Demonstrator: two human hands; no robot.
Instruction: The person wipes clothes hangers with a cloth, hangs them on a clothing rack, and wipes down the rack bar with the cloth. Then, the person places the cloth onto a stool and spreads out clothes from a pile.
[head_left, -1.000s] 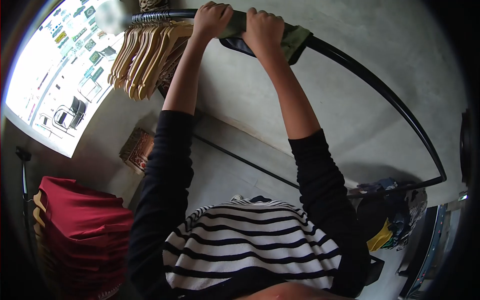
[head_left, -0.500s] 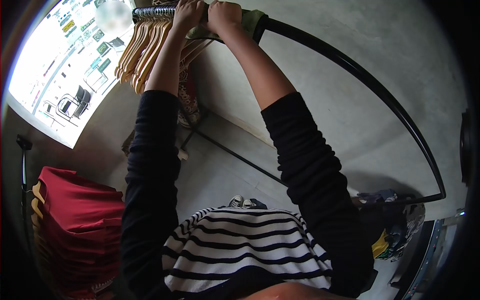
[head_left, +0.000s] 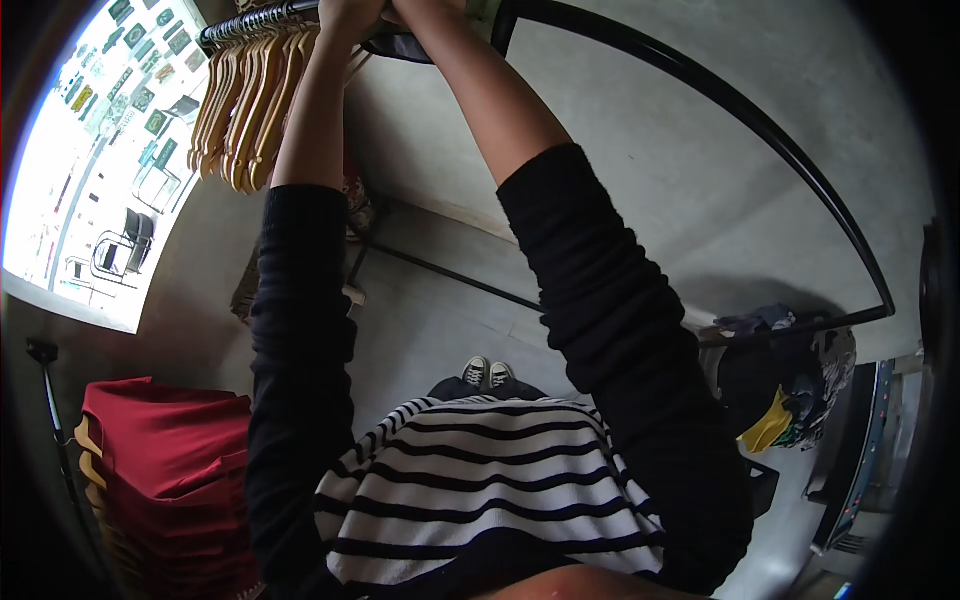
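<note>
My left hand (head_left: 347, 14) and my right hand (head_left: 425, 8) are raised close together at the top edge, where the view cuts off the fingers. Both are at a green garment (head_left: 482, 20) by the black rail (head_left: 270, 20); a dark part (head_left: 398, 47) of it shows below my wrists. The earlier view has both hands closed there. Just left of my left hand, several wooden hangers (head_left: 245, 110) hang in a tight row. How the cloth sits in my fingers is hidden.
The rack's black frame (head_left: 700, 85) curves down on the right. Red clothing (head_left: 170, 440) hangs at lower left. Dark clothes with a yellow piece (head_left: 768, 422) are bunched at lower right. A low black bar (head_left: 450, 275) crosses above the grey floor (head_left: 420, 330). A bright window (head_left: 60, 200) is at upper left.
The view has shifted, so my hands, the hangers and the rail sit higher and farther left, and my fingers have left the frame. Both hands stay beside the green garment.
</note>
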